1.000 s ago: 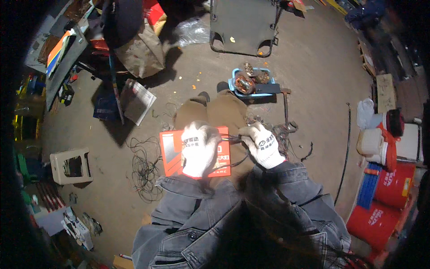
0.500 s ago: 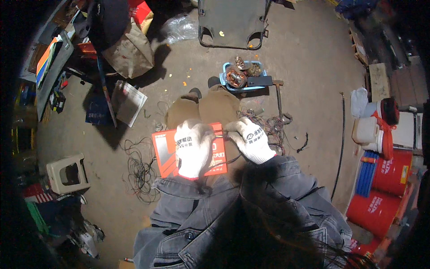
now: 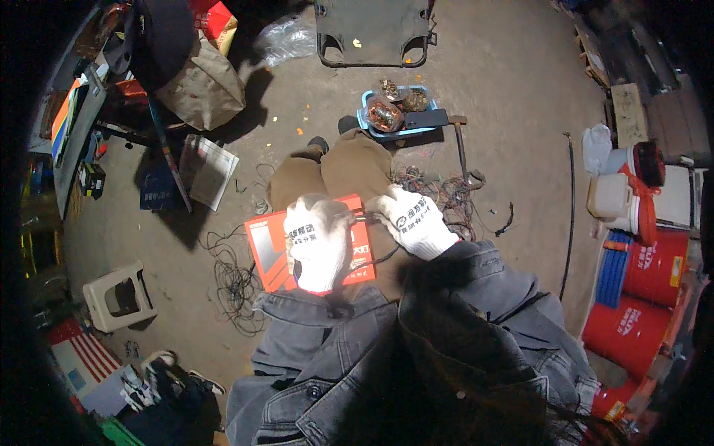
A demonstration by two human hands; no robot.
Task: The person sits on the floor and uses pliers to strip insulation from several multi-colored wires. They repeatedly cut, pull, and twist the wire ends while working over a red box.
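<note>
Both my hands wear white knitted gloves with dark print on the backs. My left hand [image 3: 318, 241] is closed over a red cardboard box [image 3: 270, 256] that lies on my lap. Close beside it, my right hand [image 3: 413, 221] is pinched shut. A short stretch of dark wire [image 3: 362, 218] runs between the two sets of fingertips, gripped from either side. More of the dark wire curves below the hands toward my jacket. The fingertips themselves are partly hidden by the gloves.
Tangled wires [image 3: 236, 279] lie left of the box, and more wire bundles [image 3: 446, 195] lie to the right. Ahead stand a blue basket [image 3: 372, 132] with filled bags and a hammer [image 3: 460, 149]. A beige stool [image 3: 111, 297] is left; red drums [image 3: 625, 334] line the right.
My right hand has come slightly closer to the left, shortening the visible wire between them. The whole view has shifted a little; the box stays on my lap.
</note>
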